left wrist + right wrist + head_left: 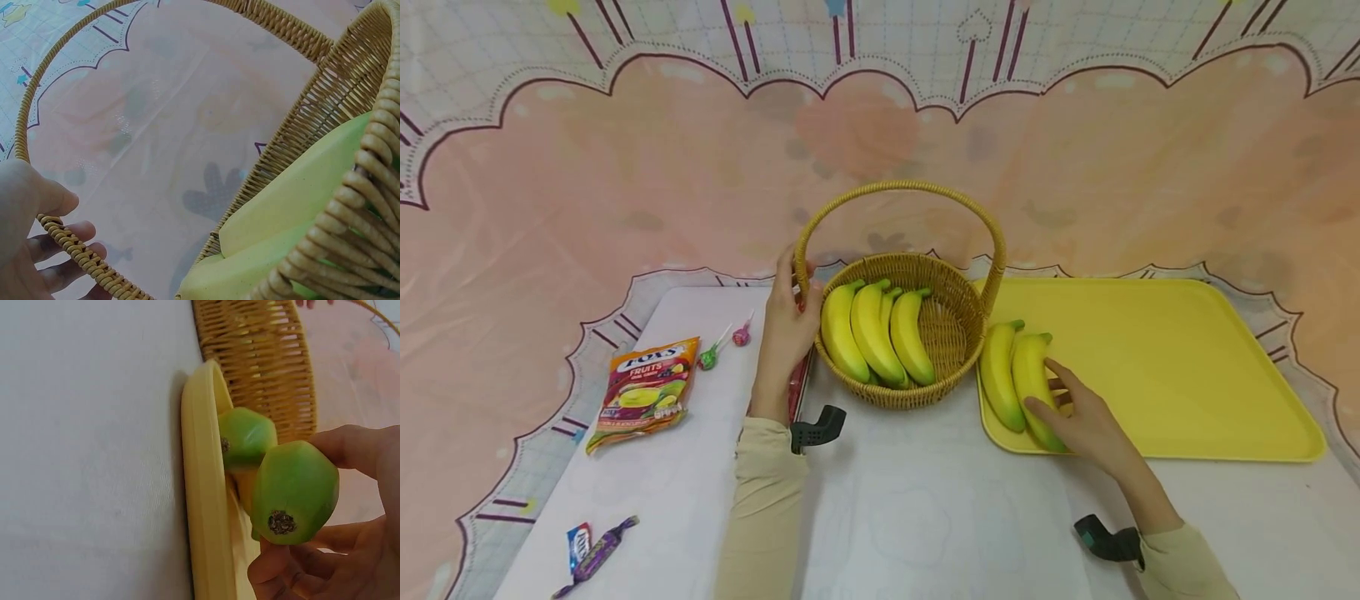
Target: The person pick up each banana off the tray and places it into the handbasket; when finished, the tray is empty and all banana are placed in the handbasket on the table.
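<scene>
A wicker basket [958, 333] with a tall hoop handle [75, 253] stands mid-table and holds a bunch of yellow bananas [874, 333], also seen as pale banana [294, 206] in the left wrist view. My left hand [796, 292] grips the foot of the handle on the basket's left side, thumb [31, 194] over it and fingers under. On the near left corner of a yellow tray [1187, 367] lie two bananas [1011, 375]. My right hand [1051, 393] curls round the right one, green-tipped banana [294, 487], thumb on top and fingers below.
A bag of fruit candies [643, 392] and two lollipops [724, 343] lie left of the basket. Two wrapped sweets [591, 546] sit near the front left edge. A red packet [799, 387] lies under my left wrist. Patterned cloth hangs behind the table.
</scene>
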Demonstrator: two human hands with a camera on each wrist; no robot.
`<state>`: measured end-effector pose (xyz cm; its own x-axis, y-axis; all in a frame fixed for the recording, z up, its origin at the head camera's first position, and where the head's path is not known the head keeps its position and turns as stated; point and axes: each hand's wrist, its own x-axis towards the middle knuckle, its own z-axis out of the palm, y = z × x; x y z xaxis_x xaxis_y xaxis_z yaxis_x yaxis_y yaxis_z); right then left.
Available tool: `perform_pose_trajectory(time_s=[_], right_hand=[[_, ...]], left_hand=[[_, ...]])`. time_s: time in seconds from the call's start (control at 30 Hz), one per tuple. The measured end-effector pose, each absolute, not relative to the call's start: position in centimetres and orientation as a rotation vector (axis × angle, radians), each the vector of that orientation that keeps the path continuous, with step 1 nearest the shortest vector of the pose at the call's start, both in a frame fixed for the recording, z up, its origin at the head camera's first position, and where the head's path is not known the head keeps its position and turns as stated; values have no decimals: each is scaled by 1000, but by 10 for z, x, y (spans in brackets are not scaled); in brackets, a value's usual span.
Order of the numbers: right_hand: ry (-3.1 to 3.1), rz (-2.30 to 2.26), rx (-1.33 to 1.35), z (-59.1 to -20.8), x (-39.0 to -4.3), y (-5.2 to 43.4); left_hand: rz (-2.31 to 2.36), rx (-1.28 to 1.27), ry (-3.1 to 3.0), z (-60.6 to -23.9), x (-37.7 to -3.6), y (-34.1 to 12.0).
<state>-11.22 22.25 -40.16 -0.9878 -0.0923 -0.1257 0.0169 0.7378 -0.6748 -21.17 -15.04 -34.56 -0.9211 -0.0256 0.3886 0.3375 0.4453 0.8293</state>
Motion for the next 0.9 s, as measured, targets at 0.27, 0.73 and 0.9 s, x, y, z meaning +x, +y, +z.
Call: perform_pose_trajectory(time_s=[0.27, 0.73, 0.9], right_hand=[[2816, -1183, -160, -388, -95, 205], [2807, -1373, -449, -373, -103, 158], [2763, -1407, -422, -367, -118, 141]], left_hand=[[-1448, -269, -2351, -348, -213, -153], [-1469, -279, -2345, -348, -212, -152], [-1465, -298, -2344, -349, -212, -153]])
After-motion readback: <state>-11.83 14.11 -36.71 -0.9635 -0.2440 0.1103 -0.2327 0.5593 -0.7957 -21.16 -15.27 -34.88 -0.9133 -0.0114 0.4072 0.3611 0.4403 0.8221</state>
